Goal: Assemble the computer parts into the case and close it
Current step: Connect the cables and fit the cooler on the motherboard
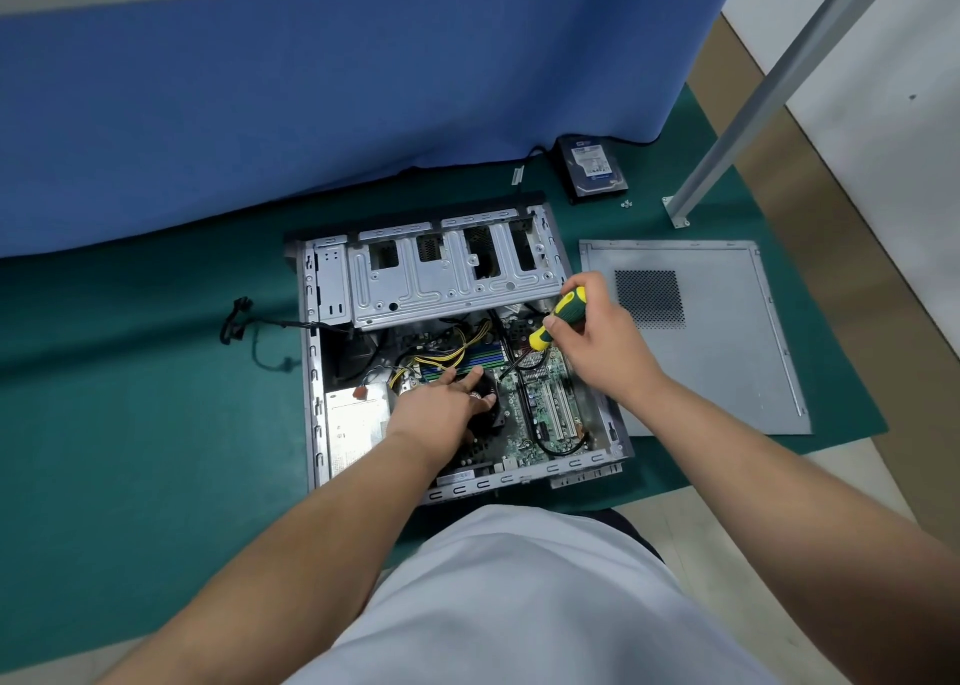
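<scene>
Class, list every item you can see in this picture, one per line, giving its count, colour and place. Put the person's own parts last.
computer case: one, grey metal, open, lying on the mat at centre
motherboard: one, green, inside the case
cooler fan: one, black, on the motherboard under the left hand
power supply: one, silver, in the case's near-left corner
side panel: one, grey, flat on the mat right of the case
hard drive: one, black with blue label, far right on the mat
screwdriver: one, yellow and green, in the right hand
mat: one, green, under everything
left hand: one, resting on the fan
right hand: one, gripping the screwdriver
</scene>
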The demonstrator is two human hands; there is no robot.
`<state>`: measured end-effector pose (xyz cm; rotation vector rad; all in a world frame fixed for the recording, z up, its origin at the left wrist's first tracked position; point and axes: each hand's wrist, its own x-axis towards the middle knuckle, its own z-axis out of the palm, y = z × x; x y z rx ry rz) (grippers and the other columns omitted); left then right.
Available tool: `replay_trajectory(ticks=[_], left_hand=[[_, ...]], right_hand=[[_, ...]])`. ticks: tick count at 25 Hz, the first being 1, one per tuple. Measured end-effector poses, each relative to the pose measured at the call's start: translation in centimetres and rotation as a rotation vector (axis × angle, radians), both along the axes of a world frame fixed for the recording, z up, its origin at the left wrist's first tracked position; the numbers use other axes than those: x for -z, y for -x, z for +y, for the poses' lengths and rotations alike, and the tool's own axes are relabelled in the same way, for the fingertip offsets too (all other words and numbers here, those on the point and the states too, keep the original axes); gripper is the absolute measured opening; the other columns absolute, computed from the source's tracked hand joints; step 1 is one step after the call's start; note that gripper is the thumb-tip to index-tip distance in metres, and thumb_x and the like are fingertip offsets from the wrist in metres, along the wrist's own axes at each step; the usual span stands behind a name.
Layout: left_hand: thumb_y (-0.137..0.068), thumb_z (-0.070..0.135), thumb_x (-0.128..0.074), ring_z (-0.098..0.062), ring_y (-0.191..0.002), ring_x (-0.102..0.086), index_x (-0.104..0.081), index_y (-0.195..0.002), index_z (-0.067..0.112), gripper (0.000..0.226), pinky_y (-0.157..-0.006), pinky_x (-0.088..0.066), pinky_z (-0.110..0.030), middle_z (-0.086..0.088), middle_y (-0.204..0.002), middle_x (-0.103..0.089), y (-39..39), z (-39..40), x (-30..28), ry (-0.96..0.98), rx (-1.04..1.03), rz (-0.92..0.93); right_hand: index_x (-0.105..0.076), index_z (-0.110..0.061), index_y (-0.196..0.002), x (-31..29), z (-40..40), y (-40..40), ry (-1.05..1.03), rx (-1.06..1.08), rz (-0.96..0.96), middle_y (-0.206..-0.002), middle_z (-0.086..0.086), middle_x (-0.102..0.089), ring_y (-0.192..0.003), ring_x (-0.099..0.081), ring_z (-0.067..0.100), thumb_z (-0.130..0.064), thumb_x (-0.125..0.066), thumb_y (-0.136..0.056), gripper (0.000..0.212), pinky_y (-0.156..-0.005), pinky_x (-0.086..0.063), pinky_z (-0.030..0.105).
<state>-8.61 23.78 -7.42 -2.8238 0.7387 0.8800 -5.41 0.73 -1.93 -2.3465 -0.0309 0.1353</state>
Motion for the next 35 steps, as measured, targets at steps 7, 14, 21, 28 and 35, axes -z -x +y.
replay_trajectory(ticks=[7, 14, 21, 28, 35], left_hand=[[-0.104, 0.021, -0.057, -0.022, -0.156, -0.013, -0.022, -0.155, 0.052, 0.069, -0.087, -0.059, -0.046, 0.016, -0.169, 0.005, -0.2, 0.1, -0.2, -0.005, 0.009, 0.018], [-0.103, 0.048, -0.052, -0.021, -0.156, -0.012, -0.021, -0.158, 0.046, 0.063, -0.098, -0.054, -0.048, 0.012, -0.170, 0.003, -0.4, 0.6, -0.1, 0.032, 0.057, 0.025], [-0.106, 0.046, -0.043, -0.024, -0.156, -0.015, -0.023, -0.158, 0.043, 0.055, -0.116, -0.033, -0.048, 0.011, -0.170, -0.004, -1.4, 2.8, -0.8, 0.055, 0.257, -0.010], [-0.102, 0.012, -0.054, -0.025, -0.157, -0.009, -0.030, -0.158, 0.029, 0.063, -0.119, -0.032, -0.046, 0.003, -0.171, 0.003, -1.7, 2.0, -0.8, 0.050, 0.344, 0.019], [-0.095, 0.003, -0.062, -0.028, -0.151, -0.026, -0.026, -0.159, 0.024, 0.076, -0.113, -0.041, -0.041, 0.000, -0.171, 0.002, -2.9, 1.9, -0.9, 0.132, 0.236, 0.117]], right_hand=[[-0.039, -0.031, -0.117, -1.5, 0.9, -0.2, 0.163, -0.323, -0.054, -0.082, -0.007, -0.059, -0.062, -0.055, 0.007, -0.030, -0.063, -0.098, 0.031, -0.053, -0.042, 0.030], [-0.044, -0.031, -0.107, -4.1, 3.1, -2.1, 0.448, -0.481, -0.011, -0.075, -0.006, -0.055, -0.065, -0.054, 0.014, -0.036, -0.069, -0.091, 0.031, -0.058, -0.047, 0.035], [-0.051, -0.028, -0.117, -5.4, 3.4, -2.9, 0.464, -0.547, 0.076, -0.103, -0.006, -0.060, -0.083, -0.055, 0.015, -0.037, -0.069, -0.092, 0.033, -0.066, -0.042, 0.034], [-0.053, -0.028, -0.126, -5.9, 3.6, -3.0, 0.522, -0.664, 0.085, -0.116, -0.005, -0.059, -0.087, -0.049, 0.013, -0.035, -0.067, -0.094, 0.036, -0.069, -0.035, 0.030], [-0.052, -0.027, -0.125, -6.3, 3.6, -3.1, 0.563, -0.731, 0.109, -0.112, -0.002, -0.061, -0.095, -0.058, 0.021, -0.035, -0.064, -0.095, 0.033, -0.082, -0.052, 0.041]])
